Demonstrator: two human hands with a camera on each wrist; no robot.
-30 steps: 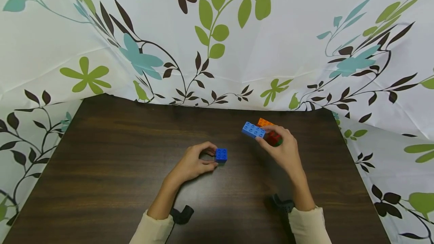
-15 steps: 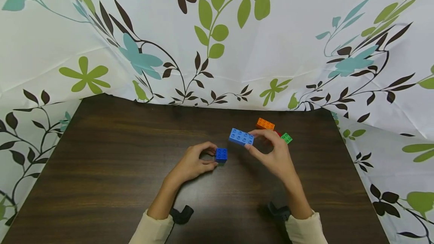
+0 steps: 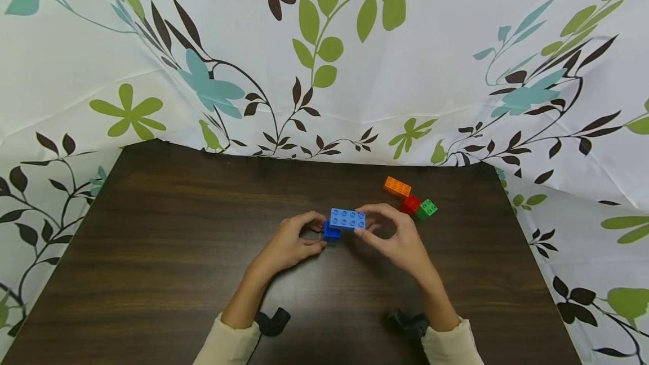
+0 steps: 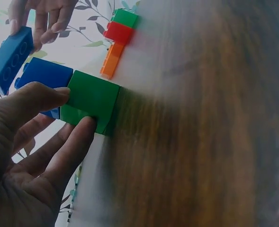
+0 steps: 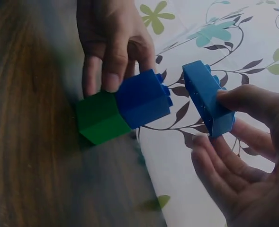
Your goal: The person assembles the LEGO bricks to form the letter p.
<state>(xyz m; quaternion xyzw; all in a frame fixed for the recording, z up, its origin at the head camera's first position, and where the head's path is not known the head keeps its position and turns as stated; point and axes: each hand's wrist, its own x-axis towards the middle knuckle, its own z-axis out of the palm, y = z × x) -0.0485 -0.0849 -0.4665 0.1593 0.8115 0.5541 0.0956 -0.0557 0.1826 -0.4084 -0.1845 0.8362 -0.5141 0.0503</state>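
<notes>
Near the middle of the table, a green toy building brick stands with a dark blue brick stacked on it. My left hand grips this stack between thumb and fingers, the thumb at the seam of the two bricks in the left wrist view. A longer light blue brick is pinched at its right end by my right hand. It hangs above the dark blue brick, slightly tilted, and both wrist views show a gap between them. From the head view, the light blue brick covers part of the dark blue one.
Toward the back right of the dark wooden table lie an orange brick, a red brick and a green brick, close together. A leaf-patterned cloth rises behind the table. Black wrist mounts sit at both wrists.
My right hand has carried the light blue brick left and toward me, from beside the loose bricks to over the dark blue one. The left hand and its stack have stayed put.
</notes>
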